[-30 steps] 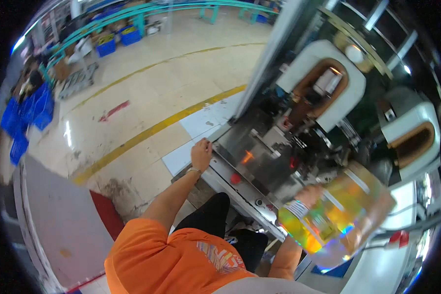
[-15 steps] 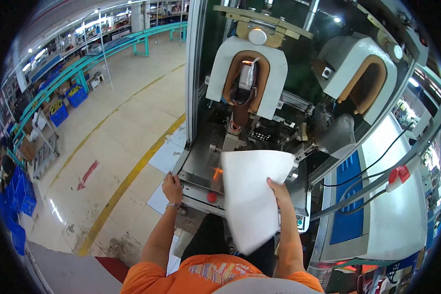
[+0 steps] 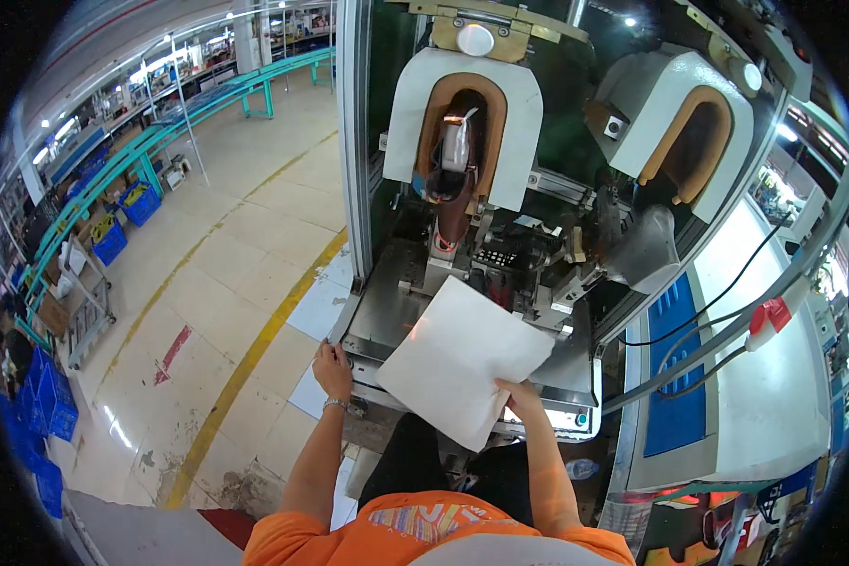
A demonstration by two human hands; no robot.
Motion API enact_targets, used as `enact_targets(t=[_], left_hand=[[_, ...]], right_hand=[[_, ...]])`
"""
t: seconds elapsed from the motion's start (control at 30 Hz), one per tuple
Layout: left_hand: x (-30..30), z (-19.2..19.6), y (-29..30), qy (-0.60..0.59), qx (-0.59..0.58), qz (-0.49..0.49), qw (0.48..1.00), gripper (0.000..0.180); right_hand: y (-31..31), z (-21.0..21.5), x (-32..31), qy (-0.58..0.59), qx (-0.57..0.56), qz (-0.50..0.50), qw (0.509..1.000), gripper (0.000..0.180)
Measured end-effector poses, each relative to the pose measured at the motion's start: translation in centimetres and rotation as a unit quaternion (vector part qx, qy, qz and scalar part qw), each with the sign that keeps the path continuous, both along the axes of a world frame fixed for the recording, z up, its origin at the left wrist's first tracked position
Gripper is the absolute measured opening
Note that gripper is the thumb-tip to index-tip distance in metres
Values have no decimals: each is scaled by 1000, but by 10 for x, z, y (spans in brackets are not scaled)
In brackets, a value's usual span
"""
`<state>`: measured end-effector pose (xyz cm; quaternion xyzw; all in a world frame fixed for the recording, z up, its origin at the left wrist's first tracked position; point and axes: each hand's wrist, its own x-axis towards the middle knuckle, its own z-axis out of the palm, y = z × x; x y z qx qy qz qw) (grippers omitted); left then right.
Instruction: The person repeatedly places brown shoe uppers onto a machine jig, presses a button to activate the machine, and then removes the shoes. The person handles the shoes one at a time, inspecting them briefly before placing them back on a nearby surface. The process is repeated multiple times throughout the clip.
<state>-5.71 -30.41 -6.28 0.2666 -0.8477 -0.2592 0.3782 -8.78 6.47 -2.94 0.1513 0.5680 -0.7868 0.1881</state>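
Observation:
My right hand (image 3: 521, 399) is closed on the lower right edge of a large white sheet (image 3: 462, 363), with the thumb on top. The sheet is tilted over the metal bed (image 3: 387, 316) of a machine and hides much of its front. At the bed's front left corner, my left hand (image 3: 332, 371) has its fingers curled; what they grip is hidden. Behind the sheet stands a white U-shaped mould block (image 3: 519, 123) with a brown pad (image 3: 493, 118) inside it. A dark shoe upper with a silvery part (image 3: 456, 146) sits within the pad.
On the right hangs a second U-shaped block (image 3: 674, 132), above a grey rounded form (image 3: 653, 250). A cable with a red-and-white connector (image 3: 769, 321) runs beside a white cabinet (image 3: 783, 415). A metal frame post (image 3: 354, 141) bounds the left side. Blue crates (image 3: 49, 396) stand far left.
The white sheet has swung round, its lower end moving up and its top edge tilting left. My right hand has moved slightly down and left with it. My left hand stays at the corner.

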Motion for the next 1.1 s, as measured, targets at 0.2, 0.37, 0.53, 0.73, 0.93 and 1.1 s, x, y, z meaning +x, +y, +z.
enact_targets(t=[0.2, 0.37, 0.53, 0.73, 0.93, 1.1], left_hand=[[-1, -8, -6, -5, 12, 4, 1000, 20], [-3, -6, -3, 18, -11, -9, 1000, 21], [-2, -7, -4, 13, 4, -4, 1000, 19], [0, -6, -5, -6, 32, -14, 999, 17], [0, -3, -2, 1, 19, -11, 1000, 16], [0, -9, -12, 26, 59, -50, 997, 19]], right_hand=[[-23, -22, -8, 14, -55, -27, 998, 44], [-22, -60, -22, 55, 19, -69, 996, 36], [-19, -50, -15, 54, 52, -93, 993, 38], [-20, 5, 19, -88, -75, -144, 983, 35], [-46, -8, 65, -151, -206, -105, 961, 34], [-104, 6, 74, -197, -386, -86, 897, 25]])
